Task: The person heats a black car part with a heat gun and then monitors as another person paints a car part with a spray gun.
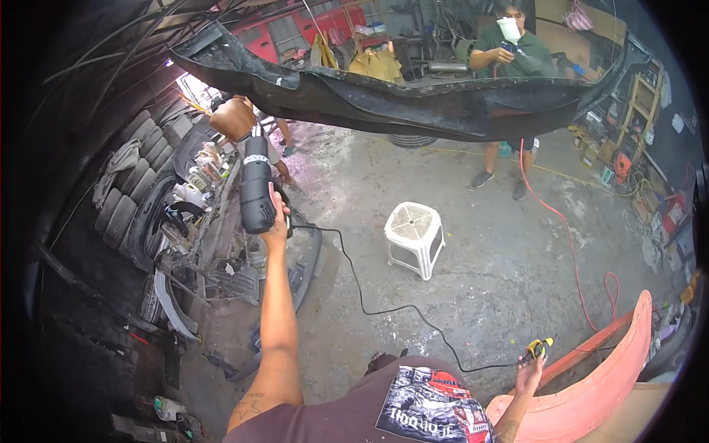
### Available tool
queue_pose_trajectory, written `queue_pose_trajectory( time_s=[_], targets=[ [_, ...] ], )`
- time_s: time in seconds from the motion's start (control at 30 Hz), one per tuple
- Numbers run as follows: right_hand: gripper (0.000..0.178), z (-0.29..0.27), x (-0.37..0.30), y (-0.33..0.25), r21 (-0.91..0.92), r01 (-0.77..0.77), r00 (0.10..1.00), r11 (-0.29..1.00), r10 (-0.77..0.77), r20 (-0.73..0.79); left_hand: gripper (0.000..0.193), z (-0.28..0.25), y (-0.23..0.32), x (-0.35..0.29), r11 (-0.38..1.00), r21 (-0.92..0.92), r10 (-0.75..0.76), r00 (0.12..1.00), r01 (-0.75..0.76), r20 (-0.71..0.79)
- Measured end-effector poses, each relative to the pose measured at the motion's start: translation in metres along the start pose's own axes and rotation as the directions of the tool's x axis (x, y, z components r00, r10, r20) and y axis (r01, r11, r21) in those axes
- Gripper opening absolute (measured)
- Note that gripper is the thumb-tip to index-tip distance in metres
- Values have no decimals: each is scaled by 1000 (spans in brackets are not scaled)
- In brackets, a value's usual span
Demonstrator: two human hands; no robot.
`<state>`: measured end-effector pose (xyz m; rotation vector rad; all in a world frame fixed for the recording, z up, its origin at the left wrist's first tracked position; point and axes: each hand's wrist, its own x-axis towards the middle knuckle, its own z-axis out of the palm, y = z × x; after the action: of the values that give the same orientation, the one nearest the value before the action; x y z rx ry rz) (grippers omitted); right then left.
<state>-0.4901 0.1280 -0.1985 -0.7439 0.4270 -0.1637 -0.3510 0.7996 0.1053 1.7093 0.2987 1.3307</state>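
My left hand grips the handle of a black heat gun, with the arm stretched forward. Its metal nozzle points away from me, toward a brown rounded thing just below the left end of a hanging black car bumper. A black power cord runs from the gun across to my right side. At the lower right my right hand is closed around a small yellow-and-black cord end, whose exact shape I cannot make out.
Behind the bumper a person holds a spray gun with a white cup; another, partly hidden, is at left. A white stool stands mid-floor. A red hose crosses the right. A pink bumper lies lower right; tires line the left.
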Motion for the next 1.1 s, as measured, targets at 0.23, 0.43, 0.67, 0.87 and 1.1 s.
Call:
queue_pose_trajectory(
  time_s=[0.23,0.43,0.67,0.87,1.1],
  targets=[
    [57,-5,12,1,-46,-85,995,995,87,55,28,53,-17,-84,996,-35,-74,973,84,218],
    [54,-5,7,4,-38,-80,993,996,83,89,29,102,9,-138,998,13,-65,934,65,351],
    [50,-18,-10,18,-33,-92,993,995,95,77,32,53,5,-112,995,-3,-90,949,96,303],
    [50,10,-33,35,54,-32,999,998,32,1,16,-6,16,-40,998,-55,-13,993,20,121],
    [35,-11,-22,60,230,-5,996,973,-16,90,18,-29,-1,11,992,-55,119,980,-112,161]
  ],
)
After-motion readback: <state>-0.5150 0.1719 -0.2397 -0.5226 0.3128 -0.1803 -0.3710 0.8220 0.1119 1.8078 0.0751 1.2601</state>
